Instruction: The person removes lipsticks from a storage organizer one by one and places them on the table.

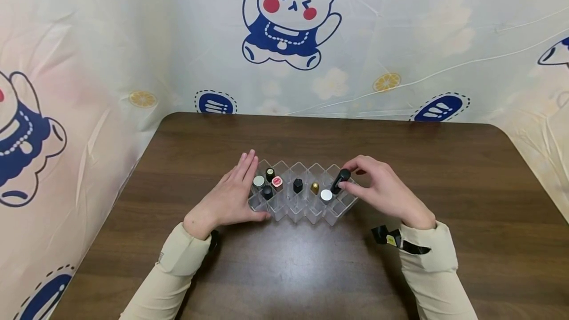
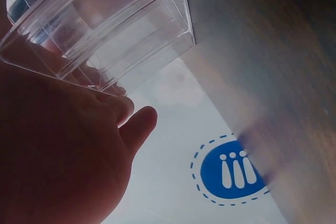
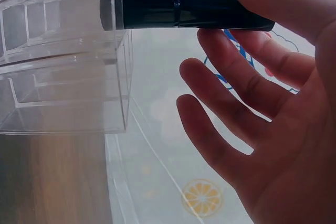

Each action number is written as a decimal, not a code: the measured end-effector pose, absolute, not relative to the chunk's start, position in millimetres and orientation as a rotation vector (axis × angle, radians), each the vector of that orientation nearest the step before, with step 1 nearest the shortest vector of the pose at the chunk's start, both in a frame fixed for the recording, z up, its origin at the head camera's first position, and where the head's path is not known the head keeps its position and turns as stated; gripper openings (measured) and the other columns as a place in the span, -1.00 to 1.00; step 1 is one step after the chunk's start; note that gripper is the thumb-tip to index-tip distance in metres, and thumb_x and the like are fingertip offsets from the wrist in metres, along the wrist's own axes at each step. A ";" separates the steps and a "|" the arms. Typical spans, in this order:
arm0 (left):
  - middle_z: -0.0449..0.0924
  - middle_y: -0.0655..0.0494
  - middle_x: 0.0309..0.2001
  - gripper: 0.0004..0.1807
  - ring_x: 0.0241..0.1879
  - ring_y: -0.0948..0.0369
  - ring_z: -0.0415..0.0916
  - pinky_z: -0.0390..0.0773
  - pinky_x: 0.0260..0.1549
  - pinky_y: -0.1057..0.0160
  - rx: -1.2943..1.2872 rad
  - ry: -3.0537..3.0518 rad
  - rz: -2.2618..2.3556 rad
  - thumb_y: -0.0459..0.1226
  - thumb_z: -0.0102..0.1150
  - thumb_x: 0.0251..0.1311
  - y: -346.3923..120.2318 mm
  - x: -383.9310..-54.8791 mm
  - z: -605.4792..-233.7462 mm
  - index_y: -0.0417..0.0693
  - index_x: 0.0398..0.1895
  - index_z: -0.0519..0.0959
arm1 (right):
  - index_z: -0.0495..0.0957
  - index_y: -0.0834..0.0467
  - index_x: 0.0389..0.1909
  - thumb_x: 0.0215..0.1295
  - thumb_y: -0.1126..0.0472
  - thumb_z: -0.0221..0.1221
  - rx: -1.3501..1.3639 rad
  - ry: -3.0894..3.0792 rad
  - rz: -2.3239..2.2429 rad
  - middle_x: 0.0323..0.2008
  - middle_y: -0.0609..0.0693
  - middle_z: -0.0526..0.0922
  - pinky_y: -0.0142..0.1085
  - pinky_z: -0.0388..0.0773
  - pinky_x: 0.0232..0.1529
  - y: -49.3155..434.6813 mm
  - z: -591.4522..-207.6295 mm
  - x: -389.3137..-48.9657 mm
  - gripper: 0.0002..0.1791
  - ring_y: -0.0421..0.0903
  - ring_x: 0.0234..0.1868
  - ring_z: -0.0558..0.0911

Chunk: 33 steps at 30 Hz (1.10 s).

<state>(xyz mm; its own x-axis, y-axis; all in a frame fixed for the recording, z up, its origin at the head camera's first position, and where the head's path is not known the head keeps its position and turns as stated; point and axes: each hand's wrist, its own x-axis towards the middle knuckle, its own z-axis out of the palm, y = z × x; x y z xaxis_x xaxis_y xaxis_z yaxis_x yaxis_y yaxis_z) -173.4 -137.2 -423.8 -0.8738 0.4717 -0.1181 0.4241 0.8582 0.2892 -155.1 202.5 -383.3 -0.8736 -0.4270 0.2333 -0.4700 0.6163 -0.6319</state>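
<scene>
head view: left hand [image 1: 231, 196], fingers extended, rests against the left end of the clear organizer [image 1: 306, 206], presumably bracing it on the table [image 1: 311, 280]. right hand [image 1: 386, 186] pinches a tilted black tube [image 1: 341, 180] at the organizer's right end.

left wrist view: hand beside the clear wall; fingers partly hidden.

right wrist view: thumb and fingertips grip the tube's outer end, apparently leaving its other end free to enter the rim; lower fingers loosely bent.

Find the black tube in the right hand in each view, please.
Head: tube right of centre, pinched by the right hand.
Left wrist: I can't make it out.
Right wrist: top centre, its left end overlapping the organizer.
Shared landmark: the clear organizer, in all three.
</scene>
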 end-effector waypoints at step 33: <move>-0.50 0.00 0.57 0.44 0.56 0.00 -0.44 0.01 0.46 -0.10 0.689 2.840 0.379 0.36 0.31 -0.21 -135.6 -176.0 -423.7 -0.16 0.54 -0.30 | 0.57 0.03 -0.18 0.12 0.25 0.36 0.712 -2.686 1.089 -0.26 -0.21 0.65 -0.43 0.46 -0.06 215.4 -372.7 -152.4 -0.75 -0.21 -0.13 0.55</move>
